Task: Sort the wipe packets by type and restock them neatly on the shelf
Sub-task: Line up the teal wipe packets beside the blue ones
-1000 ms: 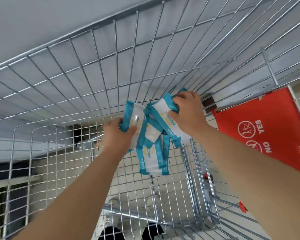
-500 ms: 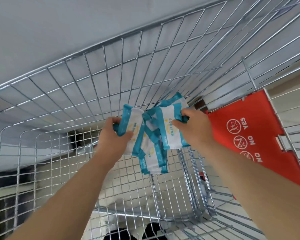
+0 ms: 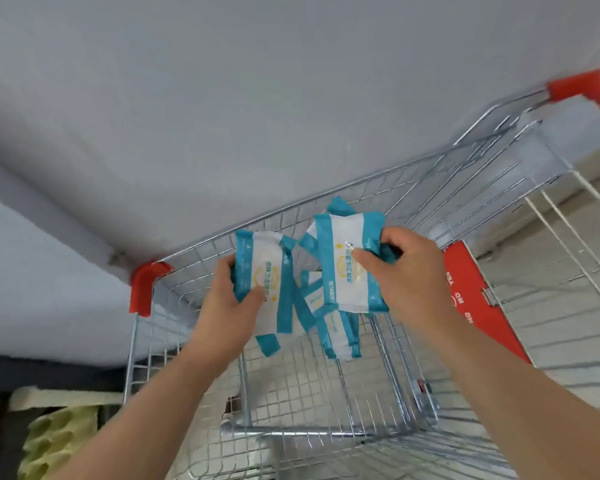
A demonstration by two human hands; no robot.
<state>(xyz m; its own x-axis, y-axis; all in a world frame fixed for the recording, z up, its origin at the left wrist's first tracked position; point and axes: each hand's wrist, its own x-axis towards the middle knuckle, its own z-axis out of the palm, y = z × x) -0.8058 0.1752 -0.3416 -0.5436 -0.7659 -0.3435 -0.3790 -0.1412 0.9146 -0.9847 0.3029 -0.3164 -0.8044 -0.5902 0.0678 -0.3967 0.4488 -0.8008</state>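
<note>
I hold a bunch of white wipe packets with teal edges above a wire shopping cart. My left hand grips a packet at the left of the bunch. My right hand pinches another packet by its right edge. Several more packets hang between and below the two, partly hidden behind them. No shelf is in view.
The cart has red plastic corner guards and a red child-seat flap with YES/NO signs on the right. A grey wall stands behind the cart. Yellowish foam lies at lower left. White wire rods cross the right side.
Both hands have lifted the bunch of packets up out of the cart basket. My view has pulled back, so the cart's rim and red corners now show.
</note>
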